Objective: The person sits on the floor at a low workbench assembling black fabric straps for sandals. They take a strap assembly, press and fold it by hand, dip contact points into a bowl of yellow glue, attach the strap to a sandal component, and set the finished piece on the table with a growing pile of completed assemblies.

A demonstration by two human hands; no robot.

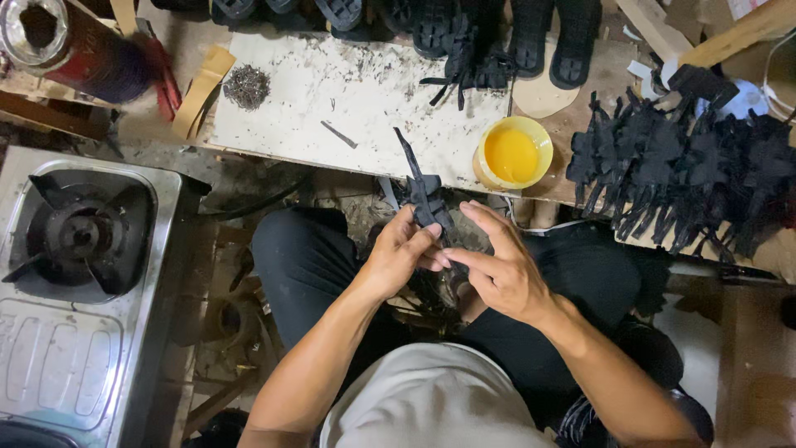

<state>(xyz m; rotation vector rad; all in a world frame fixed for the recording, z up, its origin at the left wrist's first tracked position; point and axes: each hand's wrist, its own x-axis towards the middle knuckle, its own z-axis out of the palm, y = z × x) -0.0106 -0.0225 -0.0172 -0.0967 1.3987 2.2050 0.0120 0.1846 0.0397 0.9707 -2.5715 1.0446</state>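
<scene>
My left hand [400, 253] grips a black strap piece [424, 192] with several thin arms; one long arm points up toward the white board. My right hand [497, 270] is closed against the left hand just below the strap piece, its fingertips touching the lower end, which is hidden behind both hands. Both hands are above my lap, between my knees in black trousers.
A white worn board [332, 91] lies ahead with a pile of small nails [246, 86]. A yellow bowl of glue [514, 153] sits at its right edge. A heap of black strap pieces [688, 178] lies at right, black soles [497, 33] behind, a gas stove [79, 241] at left.
</scene>
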